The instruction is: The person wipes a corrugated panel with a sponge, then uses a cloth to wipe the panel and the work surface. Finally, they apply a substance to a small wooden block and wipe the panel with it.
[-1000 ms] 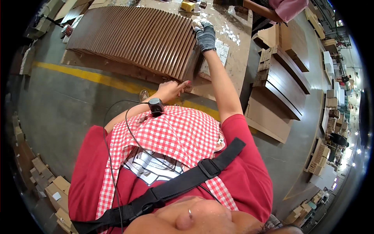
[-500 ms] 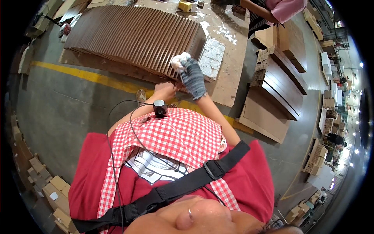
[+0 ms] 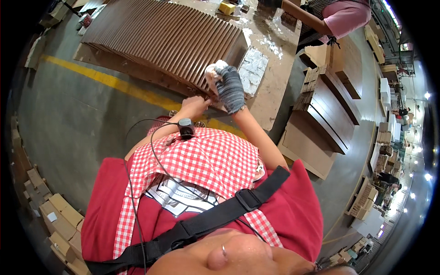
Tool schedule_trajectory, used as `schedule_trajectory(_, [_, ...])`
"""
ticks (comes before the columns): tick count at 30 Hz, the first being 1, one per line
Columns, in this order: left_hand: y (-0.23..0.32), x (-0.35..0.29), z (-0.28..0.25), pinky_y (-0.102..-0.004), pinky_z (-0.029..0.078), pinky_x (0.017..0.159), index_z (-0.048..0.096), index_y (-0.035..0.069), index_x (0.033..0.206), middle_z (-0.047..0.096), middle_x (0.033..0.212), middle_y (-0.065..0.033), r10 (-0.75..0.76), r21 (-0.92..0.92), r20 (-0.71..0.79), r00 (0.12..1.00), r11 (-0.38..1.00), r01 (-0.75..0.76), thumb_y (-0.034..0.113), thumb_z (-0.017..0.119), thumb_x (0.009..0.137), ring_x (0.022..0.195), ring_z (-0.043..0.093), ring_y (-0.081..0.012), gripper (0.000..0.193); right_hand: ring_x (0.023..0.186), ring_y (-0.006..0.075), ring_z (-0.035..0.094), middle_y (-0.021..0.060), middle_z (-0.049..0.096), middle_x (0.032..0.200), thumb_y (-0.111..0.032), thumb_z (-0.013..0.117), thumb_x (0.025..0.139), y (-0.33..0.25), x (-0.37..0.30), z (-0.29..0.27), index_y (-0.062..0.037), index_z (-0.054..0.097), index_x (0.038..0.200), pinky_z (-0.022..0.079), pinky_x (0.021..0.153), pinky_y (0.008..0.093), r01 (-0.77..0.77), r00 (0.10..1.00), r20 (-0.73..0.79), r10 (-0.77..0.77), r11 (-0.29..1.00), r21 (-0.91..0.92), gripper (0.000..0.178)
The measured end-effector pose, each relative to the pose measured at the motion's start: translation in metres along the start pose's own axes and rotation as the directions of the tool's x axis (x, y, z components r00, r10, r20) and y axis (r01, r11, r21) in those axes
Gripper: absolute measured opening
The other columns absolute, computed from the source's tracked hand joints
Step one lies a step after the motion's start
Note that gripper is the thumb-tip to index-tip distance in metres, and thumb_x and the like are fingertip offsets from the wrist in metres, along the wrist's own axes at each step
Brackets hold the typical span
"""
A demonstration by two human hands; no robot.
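My right hand [image 3: 230,90], in a grey knit glove, is closed around a crumpled white cloth [image 3: 215,70]. It presses the cloth to the near right corner of a long row of brown wooden slats [image 3: 165,36], stacked side by side. Just left of it and lower, my bare left hand [image 3: 194,106] is at the near edge of the row. Its fingers are bent together by the slat ends; what they grip is too small to make out. A white-smeared block [image 3: 253,66] lies right of the row, on the brown worktable [image 3: 270,105].
A yellow sponge-like block [image 3: 227,8] is at the table's far side. A co-worker in a pink sleeve [image 3: 346,20] stands at the far right. Dark brown panels [image 3: 321,107] are stacked beside the table on the right. Cardboard boxes [image 3: 64,213] stand at lower left.
The view has shifted a little, so the table and slats appear slightly right and higher at left. Both hands stay at the same corner, with the cloth still in the right.
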State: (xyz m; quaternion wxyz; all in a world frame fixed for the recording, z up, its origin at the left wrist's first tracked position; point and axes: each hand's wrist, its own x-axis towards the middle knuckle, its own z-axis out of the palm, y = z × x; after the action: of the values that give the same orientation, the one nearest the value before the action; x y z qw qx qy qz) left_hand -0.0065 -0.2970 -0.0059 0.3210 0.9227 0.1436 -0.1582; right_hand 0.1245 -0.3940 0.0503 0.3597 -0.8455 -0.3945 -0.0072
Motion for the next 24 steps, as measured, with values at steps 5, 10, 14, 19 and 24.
schedule_trajectory(5, [0.01, 0.001, -0.001, -0.0442, 0.05, 0.064, 0.06, 0.033, 0.128, 0.067, 0.077, -0.0112, -0.064, 0.026, 0.168, 0.984, 0.998, 0.06, 0.042, 0.039, 0.102, 0.071, 0.066, -0.0331, 0.034, 0.07, 0.0276, 0.057, 0.0118, 0.064, 0.076, -0.004, 0.056, 0.078, 0.019, 0.061, -0.015, -0.0016, 0.066, 0.084, 0.044, 0.061, 0.0372, 0.017, 0.998, -0.053, -0.014, 0.998, 0.054, 0.012])
schedule_trajectory(10, [0.013, -0.014, -0.005, -0.0426, 0.05, 0.064, 0.059, 0.028, 0.132, 0.07, 0.082, -0.0087, 0.055, 0.016, 0.08, 0.995, 0.998, -0.056, 0.047, 0.035, 0.103, 0.066, 0.065, -0.0281, 0.042, 0.081, 0.0316, 0.063, 0.0181, 0.065, 0.091, -0.002, 0.059, 0.083, 0.061, 0.104, -0.02, -0.0002, 0.065, 0.097, 0.049, 0.072, 0.0383, 0.048, 0.987, -0.162, -0.015, 0.978, 0.202, 0.016])
schedule_trajectory(14, [0.008, -0.01, 0.001, -0.0418, 0.051, 0.061, 0.035, 0.036, 0.15, 0.07, 0.09, -0.0072, 0.039, 0.117, 0.197, 0.98, 0.991, -0.063, 0.027, 0.038, 0.103, 0.068, 0.065, -0.0279, 0.048, 0.093, 0.0395, 0.063, 0.0238, 0.064, 0.102, -0.009, 0.064, 0.083, 0.102, 0.141, -0.016, -0.0019, 0.067, 0.108, 0.051, 0.084, 0.043, 0.015, 0.984, -0.175, -0.039, 0.991, -0.136, 0.027])
schedule_trajectory(19, [-0.002, -0.005, 0.013, -0.0416, 0.05, 0.058, 0.035, 0.042, 0.147, 0.066, 0.082, -0.0092, 0.122, 0.063, 0.065, 0.99, 0.99, -0.126, 0.027, 0.039, 0.101, 0.069, 0.065, -0.0296, 0.049, 0.093, 0.0391, 0.066, 0.0239, 0.069, 0.097, -0.029, 0.069, 0.084, 0.089, 0.181, -0.045, -0.0044, 0.07, 0.105, 0.052, 0.085, 0.045, -0.117, 0.987, -0.135, 0.09, 0.97, -0.214, 0.032])
schedule_trajectory(24, [0.009, -0.01, -0.005, -0.0403, 0.053, 0.061, 0.025, 0.044, 0.152, 0.07, 0.1, -0.0078, 0.11, 0.173, 0.175, 0.978, 0.975, -0.141, 0.017, 0.041, 0.103, 0.069, 0.066, -0.0275, 0.058, 0.084, 0.0283, 0.068, 0.0174, 0.071, 0.094, -0.008, 0.057, 0.088, 0.037, 0.144, -0.062, -0.0023, 0.07, 0.098, 0.053, 0.075, 0.0367, 0.104, 0.981, 0.19, -0.038, 0.93, -0.353, 0.018])
